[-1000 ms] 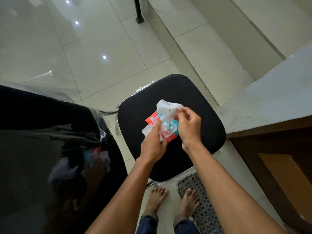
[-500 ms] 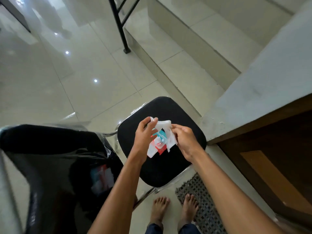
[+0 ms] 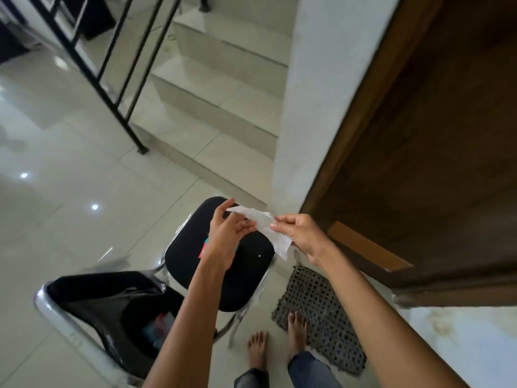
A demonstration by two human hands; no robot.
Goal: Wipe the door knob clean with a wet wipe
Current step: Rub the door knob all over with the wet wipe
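I see both hands raised above the black stool seat (image 3: 249,264) with the wet wipe (image 3: 270,229) stretched between them. My left hand (image 3: 228,236) is half open, fingers loosely curled, and its thumb tip meets the wipe's upper corner at about 11 o'clock of the sheet. My right hand (image 3: 300,233) pinches the wipe's middle between thumb and fingertips, and the rest of the sheet hangs down toward 5 o'clock from that pinch. The wipe pack (image 3: 205,249), red and teal, lies on the seat, mostly hidden beneath my left wrist. At 3 o'clock of the hands stands the brown wooden door (image 3: 436,152); I cannot see a knob in this view. A woven mat (image 3: 321,312) lies on the floor at 5 o'clock, with bare feet (image 3: 258,350) at its edge.
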